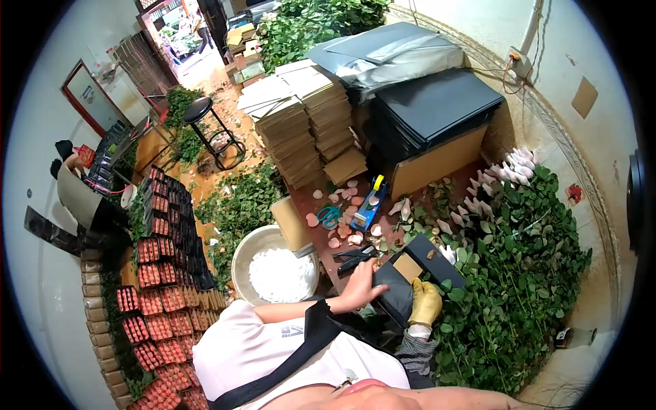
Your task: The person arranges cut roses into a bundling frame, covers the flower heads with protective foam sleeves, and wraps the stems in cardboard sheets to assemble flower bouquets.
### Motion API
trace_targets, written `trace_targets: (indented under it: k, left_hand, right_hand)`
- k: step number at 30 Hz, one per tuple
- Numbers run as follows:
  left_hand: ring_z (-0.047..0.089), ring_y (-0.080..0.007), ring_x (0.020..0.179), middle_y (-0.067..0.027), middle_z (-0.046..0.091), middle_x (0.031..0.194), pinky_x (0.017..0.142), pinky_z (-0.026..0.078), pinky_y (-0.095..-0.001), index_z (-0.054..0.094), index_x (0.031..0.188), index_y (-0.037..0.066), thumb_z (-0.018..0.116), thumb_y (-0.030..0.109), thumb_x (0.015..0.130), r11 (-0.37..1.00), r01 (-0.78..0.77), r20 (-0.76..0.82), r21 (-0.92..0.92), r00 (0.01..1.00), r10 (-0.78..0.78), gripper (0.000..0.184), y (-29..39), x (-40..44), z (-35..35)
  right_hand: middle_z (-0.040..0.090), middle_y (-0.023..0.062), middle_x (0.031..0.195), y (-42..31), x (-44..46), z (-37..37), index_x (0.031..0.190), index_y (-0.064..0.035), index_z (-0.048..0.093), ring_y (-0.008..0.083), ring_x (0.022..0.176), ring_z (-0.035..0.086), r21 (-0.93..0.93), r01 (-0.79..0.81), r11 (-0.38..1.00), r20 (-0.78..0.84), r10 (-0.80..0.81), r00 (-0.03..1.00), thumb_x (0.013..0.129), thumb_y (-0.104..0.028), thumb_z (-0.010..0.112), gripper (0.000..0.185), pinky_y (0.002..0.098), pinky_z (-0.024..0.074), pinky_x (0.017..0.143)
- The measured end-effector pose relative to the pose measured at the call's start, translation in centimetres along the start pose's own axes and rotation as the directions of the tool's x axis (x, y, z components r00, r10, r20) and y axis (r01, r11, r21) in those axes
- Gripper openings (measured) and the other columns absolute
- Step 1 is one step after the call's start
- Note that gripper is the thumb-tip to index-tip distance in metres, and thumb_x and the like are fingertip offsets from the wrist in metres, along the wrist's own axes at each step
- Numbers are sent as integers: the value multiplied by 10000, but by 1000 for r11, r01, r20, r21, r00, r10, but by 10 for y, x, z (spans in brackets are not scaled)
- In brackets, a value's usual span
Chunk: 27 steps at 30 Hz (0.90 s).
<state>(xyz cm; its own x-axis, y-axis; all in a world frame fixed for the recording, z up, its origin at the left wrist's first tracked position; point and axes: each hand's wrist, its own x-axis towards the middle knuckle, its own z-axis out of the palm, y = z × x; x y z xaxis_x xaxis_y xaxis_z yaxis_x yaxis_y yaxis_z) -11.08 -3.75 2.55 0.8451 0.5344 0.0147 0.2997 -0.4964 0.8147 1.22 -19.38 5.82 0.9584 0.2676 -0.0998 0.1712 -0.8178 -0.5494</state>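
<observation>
My left hand [360, 285] is bare, its fingers spread on the near edge of a black sheet [394, 288]. In a yellow glove, my right hand [426, 303] has its fingers curled at the sheet's right side, beside a small brown cardboard piece [408, 267]. What the gloved fingers hold is too small to make out. Black-handled tools [354, 258] lie just beyond my left hand. Farther back on the red table [311, 198] are a blue tape dispenser [367, 208], teal scissors [329, 217] and loose pink petals [354, 238].
Leafy rose stems [512, 294] heap at the right. Stacked cardboard [287, 123] and black sheets [437, 102] stand behind. A white bucket [239, 263] is left of the table, near packed pink flowers [160, 304]. Another person [78, 195] bends at the far left, beyond a stool [198, 110].
</observation>
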Motion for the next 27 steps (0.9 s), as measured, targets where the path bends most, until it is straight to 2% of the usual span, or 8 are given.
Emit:
trace_targets:
  k: [3,4,15,17,19,20,23,27]
  left_hand:
    - [588,-381,956,-186,623,989,838,481,-441,589,1161,14,771,274,831,1000,23,143,19,989,-26,458,-1,-1,-24]
    - [590,-356,798,-161,597,787,719,487,-457,617,986,19,742,263,856,978,-199,-49,62,978,202,304,-4,-4,-20]
    - [545,-181,721,-12,533,770,626,453,-338,625,955,75,712,264,818,484,-747,207,456,618,758,250,-21,30,-54]
    - [574,-228,750,-36,555,788,651,469,-380,625,959,73,703,286,833,509,-760,239,404,625,743,259,-33,40,-46]
    - [593,-296,791,-70,569,802,692,484,-409,626,971,68,706,290,840,901,-397,367,178,876,313,270,-51,46,-27]
    - [607,-350,850,-105,607,848,736,490,-433,633,996,63,715,298,841,908,-358,374,217,890,261,293,-21,50,-47]
    - [593,-347,1036,-166,575,1186,821,498,-437,552,1201,49,743,283,823,837,-531,182,135,843,506,484,19,59,-62]
    - [454,-360,1316,-180,435,1452,1067,408,-467,440,1431,144,772,318,790,461,-874,469,-151,347,812,742,41,78,-51]
  right_hand:
    - [671,201,789,4,1,4,871,-70,720,410,710,627,-12,34,999,-24,-34,999,878,-406,693,337,476,479,644]
    - [671,201,789,5,0,4,871,-70,720,410,710,627,-10,32,999,-26,-33,999,878,-406,693,337,476,479,644]
    - [661,203,787,7,1,8,841,-46,707,405,696,620,25,14,1000,-31,-14,999,887,-377,683,336,467,471,635]
    - [662,201,779,7,3,8,846,-49,711,397,687,621,15,-22,1000,1,22,1000,884,-378,688,332,466,471,634]
    - [664,198,772,2,0,5,845,-51,712,393,680,620,81,-49,995,-6,50,999,883,-378,691,331,465,471,631]
    - [668,197,779,1,0,3,845,-56,713,393,685,622,59,-40,997,-11,41,999,880,-384,695,331,464,474,633]
    - [665,203,780,-3,-2,1,839,-53,712,391,686,623,3,-33,999,-20,33,999,884,-388,690,338,463,474,634]
    - [644,223,782,10,1,10,875,-51,704,432,689,592,-6,-19,1000,-18,19,1000,893,-391,677,341,478,464,630]
